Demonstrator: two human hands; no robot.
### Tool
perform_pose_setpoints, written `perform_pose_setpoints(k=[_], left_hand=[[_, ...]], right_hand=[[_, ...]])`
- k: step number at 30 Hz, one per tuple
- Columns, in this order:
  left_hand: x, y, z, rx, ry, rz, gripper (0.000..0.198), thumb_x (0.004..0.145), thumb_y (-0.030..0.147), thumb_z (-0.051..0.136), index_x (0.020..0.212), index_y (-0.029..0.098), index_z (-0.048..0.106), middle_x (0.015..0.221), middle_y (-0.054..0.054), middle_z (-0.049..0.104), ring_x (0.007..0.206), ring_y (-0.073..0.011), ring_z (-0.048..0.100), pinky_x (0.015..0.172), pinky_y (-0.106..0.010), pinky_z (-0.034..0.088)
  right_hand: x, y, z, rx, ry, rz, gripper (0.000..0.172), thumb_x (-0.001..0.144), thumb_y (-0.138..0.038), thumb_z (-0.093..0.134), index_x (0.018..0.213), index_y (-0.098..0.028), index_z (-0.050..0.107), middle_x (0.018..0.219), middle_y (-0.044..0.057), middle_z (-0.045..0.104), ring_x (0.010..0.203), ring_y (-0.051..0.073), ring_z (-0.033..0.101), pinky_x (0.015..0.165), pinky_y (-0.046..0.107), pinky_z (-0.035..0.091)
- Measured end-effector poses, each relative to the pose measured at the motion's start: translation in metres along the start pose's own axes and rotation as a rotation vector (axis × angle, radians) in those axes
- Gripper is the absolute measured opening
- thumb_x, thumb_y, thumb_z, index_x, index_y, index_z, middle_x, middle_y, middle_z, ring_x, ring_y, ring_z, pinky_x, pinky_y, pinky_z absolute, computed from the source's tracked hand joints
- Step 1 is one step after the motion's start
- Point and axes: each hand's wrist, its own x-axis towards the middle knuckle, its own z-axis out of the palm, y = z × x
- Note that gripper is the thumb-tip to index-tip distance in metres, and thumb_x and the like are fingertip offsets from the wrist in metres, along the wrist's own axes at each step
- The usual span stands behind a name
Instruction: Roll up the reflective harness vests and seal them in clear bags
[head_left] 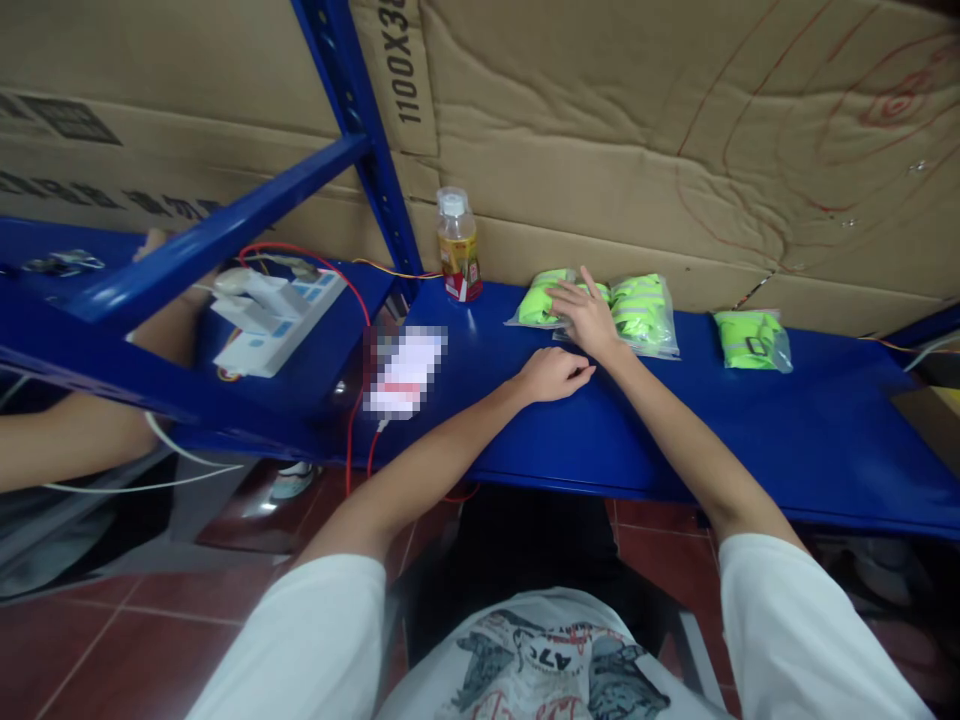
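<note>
Several clear plastic bags with folded neon-yellow reflective material lie on the blue shelf top. My right hand (pixel 589 315) is over the middle bag (pixel 596 290) with its fingers spread, touching or just above it, and hides much of it. One bag (pixel 545 297) lies to its left and another bag (pixel 639 308) to its right. A separate bag (pixel 752 340), showing a dark buckle, sits farther right. Closer to me, my left hand (pixel 553 375) rests on the blue surface, its fingers curled in. Nothing shows in it.
A drink bottle (pixel 459 245) stands at the back. Left of my hands lies a blurred-out phone (pixel 407 372) on a red cable (pixel 349 430). Beyond the blue post (pixel 367 150), a white power strip (pixel 289 325) and another person's arm (pixel 82 435) are visible. Cardboard (pixel 600 120) lines the back.
</note>
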Motion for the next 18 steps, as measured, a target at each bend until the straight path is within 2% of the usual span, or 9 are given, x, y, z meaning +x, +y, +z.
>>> perform_pose_setpoints(k=[4,7,9,11,14,15,16,18], left_hand=[[-0.001,0.000,0.000,-0.049,0.025,0.010,0.049,0.105,0.044,0.051,0.062,0.021,0.060,0.058,-0.003,0.060,0.053,-0.0163,0.049,0.060,-0.033,0.023],[0.000,0.001,0.000,-0.052,0.020,-0.001,0.049,0.104,0.044,0.051,0.061,0.021,0.057,0.055,-0.001,0.056,0.052,-0.0151,0.045,0.060,-0.032,0.021],[0.001,0.001,0.000,-0.051,0.012,-0.001,0.049,0.104,0.045,0.049,0.061,0.021,0.055,0.055,-0.001,0.054,0.052,-0.0149,0.045,0.059,-0.032,0.020],[0.001,0.001,0.000,-0.060,0.005,0.005,0.050,0.104,0.045,0.048,0.061,0.021,0.053,0.055,-0.001,0.053,0.052,-0.0146,0.044,0.059,-0.032,0.021],[0.002,0.000,0.000,-0.081,0.015,0.006,0.051,0.104,0.046,0.048,0.060,0.021,0.052,0.055,-0.001,0.052,0.051,-0.0142,0.042,0.059,-0.032,0.021],[0.002,0.000,0.000,-0.086,0.015,0.004,0.051,0.104,0.046,0.048,0.060,0.021,0.052,0.055,-0.001,0.052,0.051,-0.0141,0.042,0.059,-0.032,0.021],[0.002,0.001,0.000,-0.088,0.014,0.003,0.051,0.104,0.046,0.049,0.060,0.021,0.052,0.054,0.000,0.052,0.051,-0.0141,0.042,0.059,-0.032,0.021],[0.001,0.001,0.000,-0.085,0.005,0.004,0.052,0.105,0.046,0.048,0.059,0.021,0.051,0.053,0.000,0.051,0.050,-0.0141,0.041,0.059,-0.032,0.020]], right_hand=[[-0.012,-0.007,-0.016,-0.137,-0.011,0.021,0.028,0.088,-0.013,0.068,0.107,-0.024,0.084,0.167,0.007,0.055,0.160,0.040,0.042,0.136,0.074,0.006],[-0.033,-0.008,-0.048,-0.112,0.023,0.020,0.040,0.088,-0.030,0.076,0.128,-0.028,0.080,0.176,0.005,0.040,0.165,0.045,0.031,0.135,0.076,0.004],[-0.056,0.005,-0.074,-0.093,0.124,0.088,0.042,0.090,-0.038,0.077,0.131,-0.030,0.077,0.174,0.006,0.043,0.163,0.045,0.034,0.134,0.075,0.005],[-0.085,0.031,-0.097,-0.138,0.308,0.240,0.039,0.093,-0.041,0.075,0.130,-0.029,0.077,0.166,0.011,0.051,0.158,0.043,0.040,0.132,0.075,0.009],[-0.138,0.081,-0.121,-0.333,0.619,0.555,0.032,0.100,-0.040,0.066,0.123,-0.022,0.078,0.157,0.024,0.053,0.154,0.039,0.043,0.130,0.069,0.011],[-0.155,0.096,-0.125,-0.390,0.651,0.692,0.035,0.096,-0.040,0.072,0.123,-0.019,0.078,0.155,0.029,0.052,0.154,0.041,0.042,0.129,0.067,0.014],[-0.170,0.109,-0.127,-0.419,0.651,0.837,0.047,0.087,-0.041,0.083,0.127,-0.016,0.076,0.156,0.034,0.049,0.154,0.045,0.040,0.126,0.067,0.016],[-0.193,0.126,-0.128,-0.348,0.553,1.077,0.070,0.068,-0.039,0.097,0.130,-0.017,0.073,0.157,0.037,0.047,0.147,0.050,0.044,0.119,0.069,0.023]])
